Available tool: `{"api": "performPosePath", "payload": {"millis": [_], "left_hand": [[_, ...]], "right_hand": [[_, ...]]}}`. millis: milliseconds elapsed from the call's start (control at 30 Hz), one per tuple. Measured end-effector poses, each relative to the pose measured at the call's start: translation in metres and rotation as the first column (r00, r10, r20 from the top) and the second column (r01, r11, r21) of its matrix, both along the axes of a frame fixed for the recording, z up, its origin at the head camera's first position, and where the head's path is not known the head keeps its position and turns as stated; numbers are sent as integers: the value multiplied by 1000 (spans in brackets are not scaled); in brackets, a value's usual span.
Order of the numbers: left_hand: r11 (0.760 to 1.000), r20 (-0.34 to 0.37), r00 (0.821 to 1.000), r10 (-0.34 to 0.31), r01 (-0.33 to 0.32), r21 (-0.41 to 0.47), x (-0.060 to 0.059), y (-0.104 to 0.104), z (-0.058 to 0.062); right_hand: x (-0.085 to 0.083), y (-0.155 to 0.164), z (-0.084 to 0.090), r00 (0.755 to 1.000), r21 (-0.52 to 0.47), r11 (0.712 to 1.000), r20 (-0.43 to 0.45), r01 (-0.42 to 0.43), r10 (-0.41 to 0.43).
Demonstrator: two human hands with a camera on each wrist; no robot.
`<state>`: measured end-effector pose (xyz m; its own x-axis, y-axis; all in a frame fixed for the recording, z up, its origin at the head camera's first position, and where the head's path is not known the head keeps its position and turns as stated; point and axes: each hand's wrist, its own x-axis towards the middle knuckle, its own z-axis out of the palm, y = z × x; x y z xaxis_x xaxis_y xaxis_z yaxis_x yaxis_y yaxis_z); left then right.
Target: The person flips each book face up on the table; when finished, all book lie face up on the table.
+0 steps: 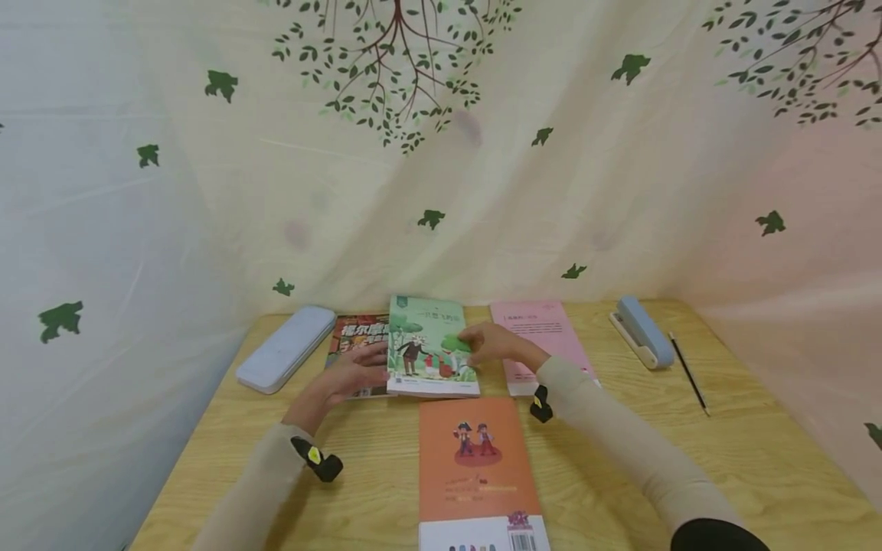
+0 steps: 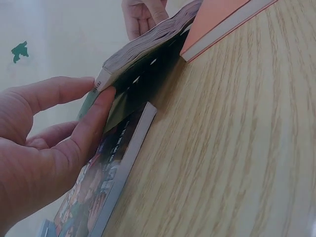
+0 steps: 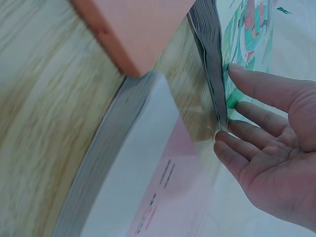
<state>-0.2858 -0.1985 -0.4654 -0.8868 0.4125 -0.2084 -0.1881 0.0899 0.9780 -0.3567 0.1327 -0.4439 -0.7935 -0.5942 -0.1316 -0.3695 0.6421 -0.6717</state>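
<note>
Both hands hold a green illustrated book (image 1: 430, 321) near the back of the table. At its left edge, my left hand (image 1: 351, 371) pinches the spine; the left wrist view shows the thumb and a fingertip on either side of it. My right hand (image 1: 492, 344) grips the opposite edge, thumb on the cover and fingers along the page side. The book is raised and its dark underside shows in the left wrist view. Partly hidden beneath its left side lies a dark book with a colourful cover (image 1: 354, 329).
An orange book (image 1: 475, 474) lies in front, near the person. To the right is a pink book (image 1: 534, 325), then a blue and white stapler (image 1: 644, 333) and a dark pen (image 1: 689, 375). A pale blue case (image 1: 285, 348) lies at the back left. Patterned fabric (image 1: 386, 229) hangs behind the table.
</note>
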Motion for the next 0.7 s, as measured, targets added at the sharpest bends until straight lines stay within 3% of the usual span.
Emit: {"api": "performPosePath", "payload": {"millis": [333,700], "left_hand": [[998,52,997,58,-57,-17,-4,19,0],[999,30,999,31,-30,-25,-9,29,-5]], "right_hand": [[3,13,4,1000,44,999,1,13,-13],[6,23,4,1000,26,999,2,18,-18]]}}
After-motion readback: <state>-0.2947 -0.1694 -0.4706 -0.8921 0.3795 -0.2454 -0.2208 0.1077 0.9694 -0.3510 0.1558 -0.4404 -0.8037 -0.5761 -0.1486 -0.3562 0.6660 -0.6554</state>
